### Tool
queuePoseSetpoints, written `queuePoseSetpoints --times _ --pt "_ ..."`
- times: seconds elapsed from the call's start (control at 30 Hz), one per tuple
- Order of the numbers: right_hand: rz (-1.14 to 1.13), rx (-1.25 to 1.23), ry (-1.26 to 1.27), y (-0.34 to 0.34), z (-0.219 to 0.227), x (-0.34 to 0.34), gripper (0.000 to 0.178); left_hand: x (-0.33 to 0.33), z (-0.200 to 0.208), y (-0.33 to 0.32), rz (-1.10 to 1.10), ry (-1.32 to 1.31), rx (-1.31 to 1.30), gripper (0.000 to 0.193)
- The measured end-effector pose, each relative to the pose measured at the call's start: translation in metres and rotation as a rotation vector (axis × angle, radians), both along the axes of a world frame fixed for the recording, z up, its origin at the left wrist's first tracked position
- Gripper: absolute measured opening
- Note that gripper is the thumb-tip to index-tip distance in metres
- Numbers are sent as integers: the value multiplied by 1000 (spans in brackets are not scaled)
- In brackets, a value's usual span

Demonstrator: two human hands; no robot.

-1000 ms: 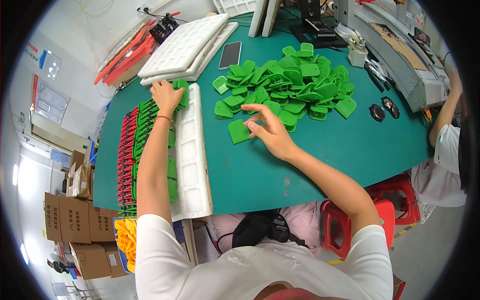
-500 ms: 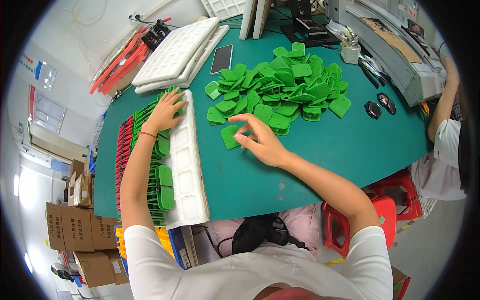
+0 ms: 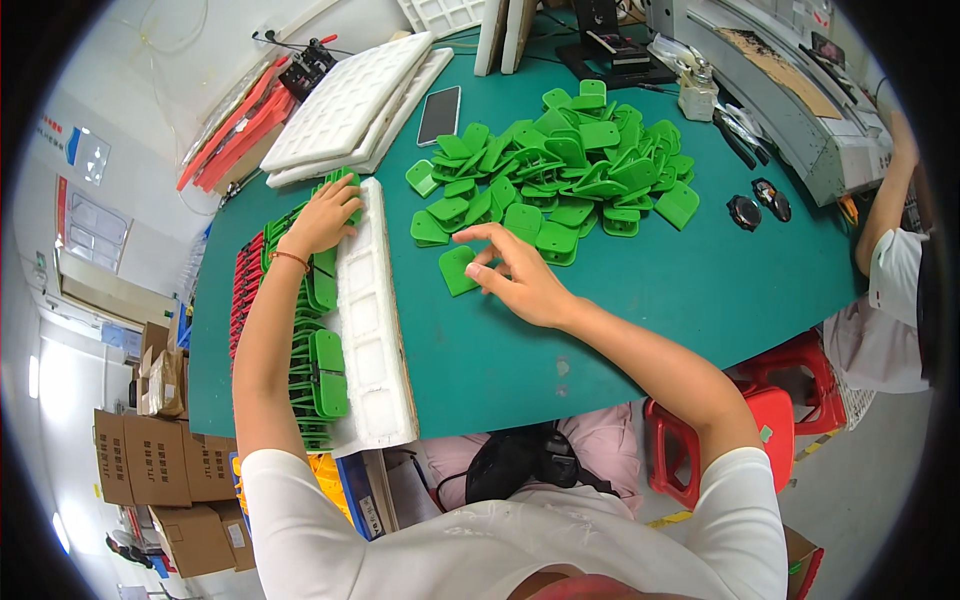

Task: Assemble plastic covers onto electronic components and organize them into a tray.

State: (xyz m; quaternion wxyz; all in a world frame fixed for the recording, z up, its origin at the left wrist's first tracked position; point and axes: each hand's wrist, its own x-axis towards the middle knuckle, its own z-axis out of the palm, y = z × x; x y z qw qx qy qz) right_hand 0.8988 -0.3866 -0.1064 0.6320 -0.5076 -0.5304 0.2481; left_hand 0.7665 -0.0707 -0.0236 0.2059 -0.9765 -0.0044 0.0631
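- Green desk [image 3: 600, 330] bears a heap of flat green plastic clips [image 3: 575, 170].
- Left grip [image 3: 322, 218] spread over a row of green clips [image 3: 328, 375] along white foam [image 3: 365, 310]; hold unclear.
- Right grip [image 3: 520, 285] half-curled at a square green plastic piece [image 3: 455, 274] near the heap; cannot tell if pinched.

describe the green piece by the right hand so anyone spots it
On the green table, find the large heap of green pieces. Just off its near edge, one green piece sits by the right hand. Its heaped neighbours overlap; this one is apart from them.
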Motion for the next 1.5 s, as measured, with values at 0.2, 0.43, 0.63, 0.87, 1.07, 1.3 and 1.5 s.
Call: queuePoseSetpoints --times 0.2,0.43,0.63,0.87,1.07,1.3,1.5 --pt "-28 42 13 6 1 -3 35 11 19 -9 -20 -5 -26 42" --pt "-57 14 -352 -1 -5 -5 17 129 52 -171 -486 -329 -496 25" --pt "-133 213 -607 10 -28 -10 24 214 2 -338 -647 -296 -633 43" --pt "54 77 -750 2 -29 -8 33 303 -79 -402 -483 -383 -665 71" --pt "150 -21 -508 -4 -35 -4 25 290 -79 -373 -424 -364 -926 57" --pt "41 202 -949 5 -29 -11 10 175 -7 -321 -369 -512 -1013 45" --pt "-313 200 -450 7 -18 -8 20 73 6 -262 139 -646 -1467 48"
